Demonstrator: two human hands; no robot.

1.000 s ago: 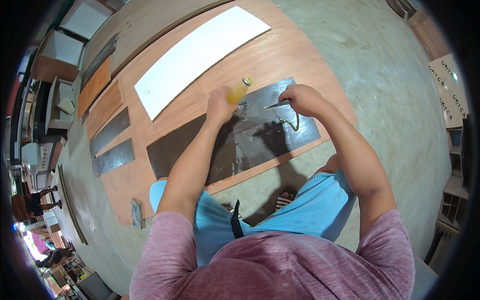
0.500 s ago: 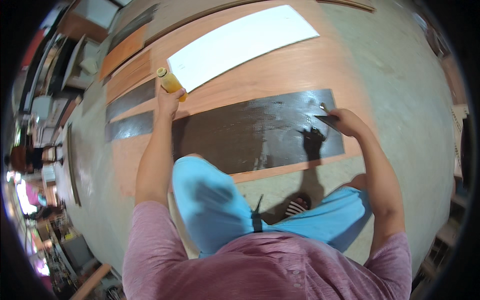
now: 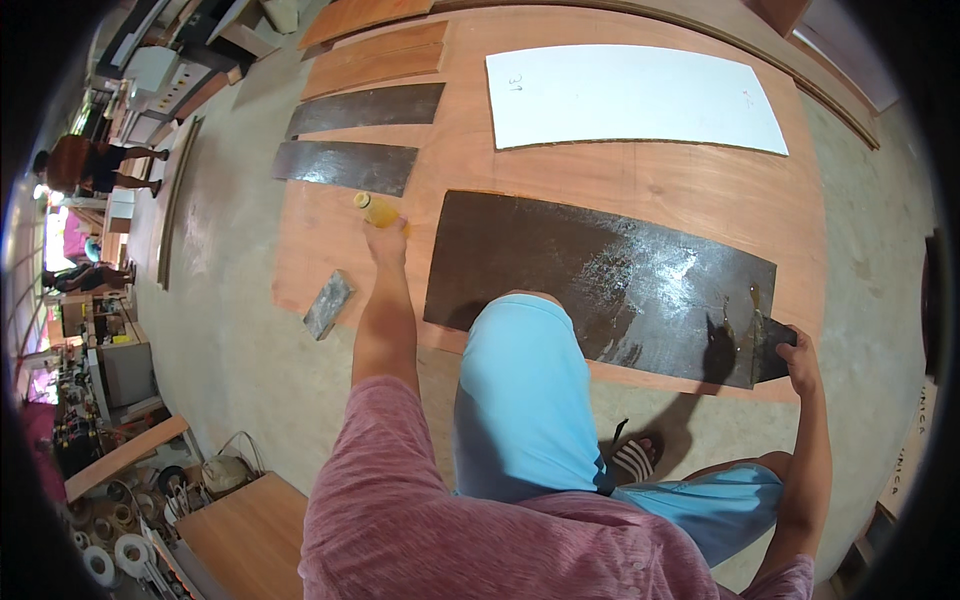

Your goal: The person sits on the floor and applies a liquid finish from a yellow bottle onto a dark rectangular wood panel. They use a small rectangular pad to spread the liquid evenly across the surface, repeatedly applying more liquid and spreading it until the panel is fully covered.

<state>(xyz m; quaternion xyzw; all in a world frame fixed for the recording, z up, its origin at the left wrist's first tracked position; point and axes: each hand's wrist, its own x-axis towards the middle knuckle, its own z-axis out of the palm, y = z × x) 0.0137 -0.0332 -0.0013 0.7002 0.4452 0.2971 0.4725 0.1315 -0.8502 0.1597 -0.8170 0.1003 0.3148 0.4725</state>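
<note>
My left hand [image 3: 387,243] is closed round a yellow squeeze bottle [image 3: 379,210], held tilted with its neck up, between the short dark strips and the large dark panel. My right hand [image 3: 803,358] grips a dark flat spreader [image 3: 776,348] at the right end of that panel [image 3: 530,265]. The spreader's edge meets the panel surface there. A wet, glossy, streaky film covers the panel's right half, and a thin line of yellowish liquid runs near its right end. The left part looks more matt.
A white curved board [image 3: 635,98] lies beyond the panel on a large plywood sheet [image 3: 570,175]. Dark strips [image 3: 345,165] and brown boards [image 3: 375,60] lie at the far left. A grey block [image 3: 328,305] rests at the sheet's near-left edge. Other people [image 3: 85,165] stand far left.
My view has turned, and the grey block now shows. My right hand has brought the spreader down onto the panel's right end. The bottle is no longer beside the white board.
</note>
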